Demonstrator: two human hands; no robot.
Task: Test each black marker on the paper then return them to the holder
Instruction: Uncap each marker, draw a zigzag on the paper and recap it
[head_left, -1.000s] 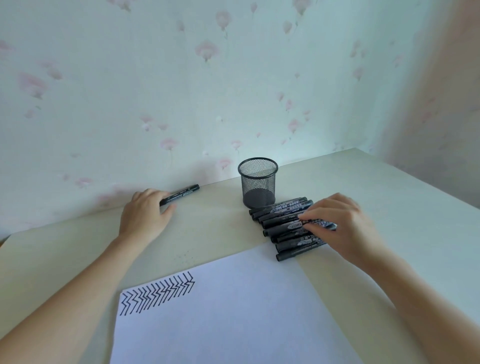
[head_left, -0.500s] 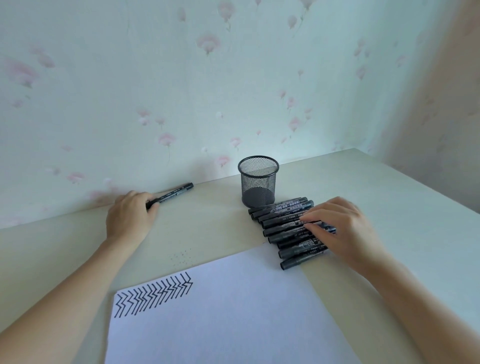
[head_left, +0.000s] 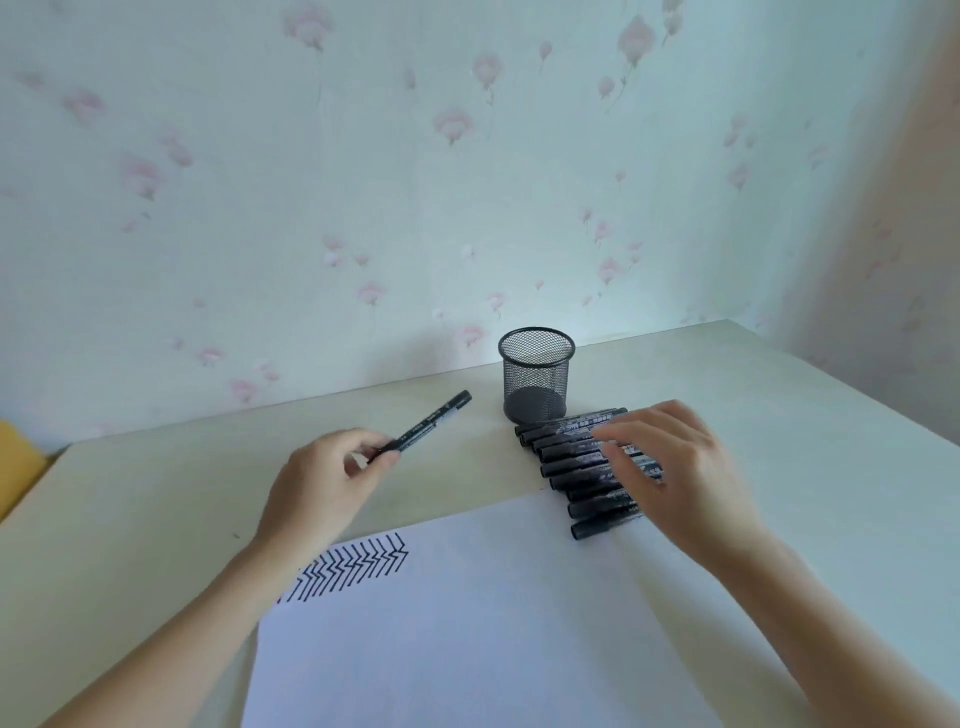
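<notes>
One marker (head_left: 428, 422) pinched in left hand (head_left: 322, 483), w/ right hand (head_left: 675, 467) resting, fingers loosely spread, on marker row (head_left: 571, 457) beside mesh holder (head_left: 536, 375) (apparently empty); paper (head_left: 493, 623) bears zigzag test marks (head_left: 353, 569), so returns appear pending.

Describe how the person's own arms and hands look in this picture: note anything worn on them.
Both forearms are bare as far as the frame shows, with no sleeves visible. The left hand and right hand wear no gloves; no rings, watch or bracelet can be seen.
</notes>
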